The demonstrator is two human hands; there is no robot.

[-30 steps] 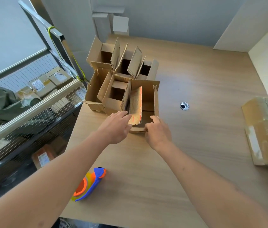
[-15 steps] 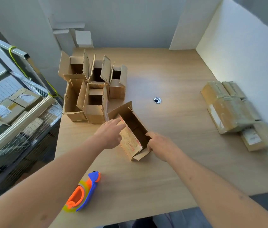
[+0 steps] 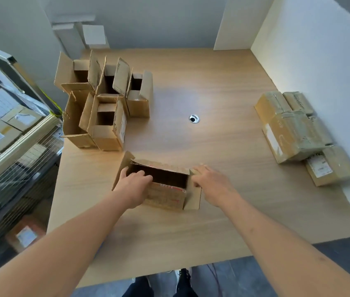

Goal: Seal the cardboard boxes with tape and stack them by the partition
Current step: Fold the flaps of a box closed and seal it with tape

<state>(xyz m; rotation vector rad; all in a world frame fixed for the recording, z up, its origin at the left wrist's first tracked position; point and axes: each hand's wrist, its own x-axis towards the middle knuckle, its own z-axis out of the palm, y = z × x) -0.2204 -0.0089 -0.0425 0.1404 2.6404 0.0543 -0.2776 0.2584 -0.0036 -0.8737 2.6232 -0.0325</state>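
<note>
The left hand (image 3: 134, 189) grips the near-left corner of an open cardboard box (image 3: 165, 195): its fingers (image 3: 141, 175) curl over the near wall's top edge and dip into the dark opening, with the thumb out of sight. The right hand (image 3: 212, 183) is at the box's right end, fingers loosely bent and pressed against the upright right flap (image 3: 193, 196); whether it is pinching that flap or only pushing on it cannot be told, since the fingertips are blurred. The box stands mouth-up on the wooden desk (image 3: 212, 146), near the front edge and between the two forearms, with its left flap (image 3: 122, 168) splayed outward and a red-printed label on its near face.

Further back on the left, a cluster of open empty boxes (image 3: 103, 106) stands packed together, flaps raised. A round cable grommet (image 3: 194, 118) sits in the desk's middle. On the right, taped boxes (image 3: 294, 129) lie stacked against the white partition (image 3: 320, 61). A wire-mesh cart (image 3: 8, 146) holding parcels stands beside the desk's left edge.
</note>
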